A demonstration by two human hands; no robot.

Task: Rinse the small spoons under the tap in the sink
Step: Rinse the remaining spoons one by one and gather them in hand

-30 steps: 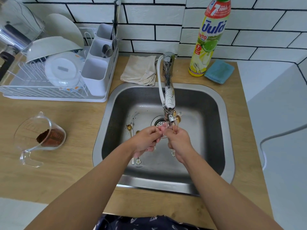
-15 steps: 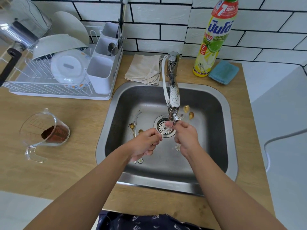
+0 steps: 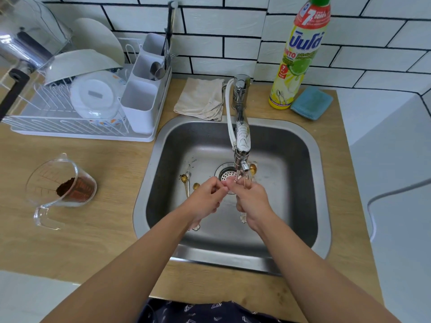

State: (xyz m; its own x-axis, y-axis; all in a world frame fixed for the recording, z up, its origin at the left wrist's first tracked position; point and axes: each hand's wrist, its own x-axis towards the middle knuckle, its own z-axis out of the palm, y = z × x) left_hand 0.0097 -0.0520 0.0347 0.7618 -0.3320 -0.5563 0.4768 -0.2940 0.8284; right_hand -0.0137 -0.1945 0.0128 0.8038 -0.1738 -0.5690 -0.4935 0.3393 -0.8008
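Because the spout of the tap (image 3: 242, 145) ends just over the drain (image 3: 227, 176), both hands meet right beneath it, so whatever they hold sits where water would fall; whether water runs cannot be told. The right hand (image 3: 250, 198) is curled round thin golden handles, with one small spoon (image 3: 252, 169) standing up just beside the spout tip and a flower-shaped handle end showing below the palm. How many spoons it holds is unclear. The left hand (image 3: 206, 198) has its fingertips pinched together against the right hand's fingers, probably rubbing a spoon, though what it pinches is hidden.

Left of the tap, more spoons (image 3: 186, 179) lie flat on the floor of the sink (image 3: 312, 183), likely waiting for their turn, with dark specks near them. Right of the tap the basin floor is bare, giving room to swing or set rinsed pieces down. Behind the tap a folded cloth (image 3: 201, 99) and a detergent bottle (image 3: 296, 59) stand near the rim, well apart from the hands. The spout itself is the nearest obstacle to the raised spoon.
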